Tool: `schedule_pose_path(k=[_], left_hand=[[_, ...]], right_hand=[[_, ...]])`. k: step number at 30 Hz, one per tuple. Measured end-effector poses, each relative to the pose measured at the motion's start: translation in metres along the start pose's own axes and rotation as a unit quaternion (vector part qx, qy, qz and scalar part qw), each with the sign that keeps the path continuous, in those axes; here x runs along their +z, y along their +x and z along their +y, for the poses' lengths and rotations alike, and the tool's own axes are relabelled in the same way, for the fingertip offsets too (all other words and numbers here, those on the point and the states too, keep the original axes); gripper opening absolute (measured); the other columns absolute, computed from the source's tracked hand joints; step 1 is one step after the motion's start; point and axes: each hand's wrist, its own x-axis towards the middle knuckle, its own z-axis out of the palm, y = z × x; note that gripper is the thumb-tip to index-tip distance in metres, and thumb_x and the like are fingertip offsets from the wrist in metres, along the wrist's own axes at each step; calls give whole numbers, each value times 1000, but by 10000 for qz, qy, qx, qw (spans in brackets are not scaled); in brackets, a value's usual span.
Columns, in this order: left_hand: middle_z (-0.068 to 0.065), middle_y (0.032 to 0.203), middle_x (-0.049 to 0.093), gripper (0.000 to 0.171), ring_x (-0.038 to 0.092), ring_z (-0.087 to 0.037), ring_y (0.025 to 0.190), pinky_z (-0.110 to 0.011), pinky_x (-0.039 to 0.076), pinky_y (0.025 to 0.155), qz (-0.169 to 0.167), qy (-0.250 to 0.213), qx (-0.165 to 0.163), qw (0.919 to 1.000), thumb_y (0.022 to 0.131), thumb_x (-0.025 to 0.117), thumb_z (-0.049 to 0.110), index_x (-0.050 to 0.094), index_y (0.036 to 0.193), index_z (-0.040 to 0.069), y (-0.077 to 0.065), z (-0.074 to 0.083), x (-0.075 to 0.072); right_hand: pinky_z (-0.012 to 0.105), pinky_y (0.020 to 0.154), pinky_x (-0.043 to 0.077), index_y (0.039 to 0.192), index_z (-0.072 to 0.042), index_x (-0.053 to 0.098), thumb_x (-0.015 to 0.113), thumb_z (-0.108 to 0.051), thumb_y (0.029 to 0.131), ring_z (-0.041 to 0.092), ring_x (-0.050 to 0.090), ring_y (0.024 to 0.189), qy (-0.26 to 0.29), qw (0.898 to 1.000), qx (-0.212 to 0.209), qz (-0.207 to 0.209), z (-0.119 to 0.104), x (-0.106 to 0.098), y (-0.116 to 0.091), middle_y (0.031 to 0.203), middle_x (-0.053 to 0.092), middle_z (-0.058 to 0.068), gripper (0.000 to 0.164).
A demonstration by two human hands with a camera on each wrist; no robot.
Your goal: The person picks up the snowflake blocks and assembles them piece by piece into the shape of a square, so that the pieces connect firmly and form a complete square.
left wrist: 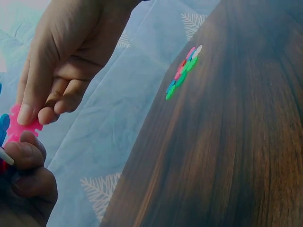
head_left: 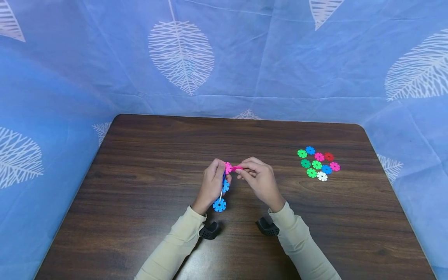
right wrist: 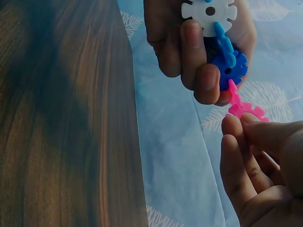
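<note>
My left hand (head_left: 211, 182) grips a chain of notched plastic discs slotted into one another. In the right wrist view the chain shows a white disc (right wrist: 209, 19), a light blue disc (right wrist: 225, 45), a dark blue disc (right wrist: 231, 71) and a pink disc (right wrist: 234, 94) seen edge-on. Another light blue disc (head_left: 219, 205) hangs at the chain's near end. My right hand (head_left: 260, 179) pinches a second pink disc (right wrist: 248, 111) between thumb and forefinger. Its edge meets the edge-on pink disc at the chain's far end. Fingers hide part of the chain.
Several loose notched discs in green, blue, pink, red and white lie grouped on the table's right side, among them a white disc (head_left: 322, 176) and a red disc (head_left: 329, 156). The dark wooden table (head_left: 157, 147) ends at a blue leaf-patterned cloth (head_left: 245, 58).
</note>
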Motion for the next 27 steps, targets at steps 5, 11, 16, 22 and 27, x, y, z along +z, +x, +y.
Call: schedule_pose_path(k=[5, 11, 16, 22, 27], left_hand=[[-32, 70, 58, 30, 42, -7, 38, -20, 37, 35, 68, 112, 90, 9999, 105, 29, 18, 49, 93, -2, 6, -19, 4], [-23, 66, 60, 33, 42, -6, 36, -22, 38, 34, 205, 285, 330, 9988, 105, 31, 24, 49, 90, 0, 6, -24, 7], [-12, 59, 60, 31, 44, -5, 40, -21, 37, 38, 448, 817, 662, 9934, 104, 32, 19, 51, 84, 4, 4, -24, 11], [-8, 57, 60, 32, 47, -6, 46, -21, 38, 43, 612, 985, 943, 9888, 104, 33, 19, 52, 82, 6, 5, -28, 15], [-13, 60, 62, 31, 48, -8, 43, -21, 40, 40, 480, 627, 903, 9928, 105, 32, 22, 51, 88, 3, 9, -32, 13]], right_hand=[[16, 67, 56, 92, -1, 73, 69, -3, 83, 12, 68, 72, -185, 9997, -136, 80, -1, 0, -1, 91, 65, 7, 10], [16, 67, 55, 90, -2, 73, 71, -3, 80, 10, 67, 73, -473, 9970, -537, 280, -1, 0, -2, 88, 66, 5, 10], [16, 66, 55, 89, -4, 74, 74, -4, 78, 9, 65, 72, -603, 9944, -791, 346, 0, -1, -5, 87, 68, 4, 10], [16, 67, 55, 88, -4, 74, 74, -4, 77, 11, 66, 73, -525, 9936, -940, 332, 4, -1, -5, 86, 68, 4, 11], [19, 70, 56, 95, -4, 74, 76, -6, 75, 12, 66, 76, -709, 9933, -860, 295, 7, -2, -2, 92, 67, 5, 20]])
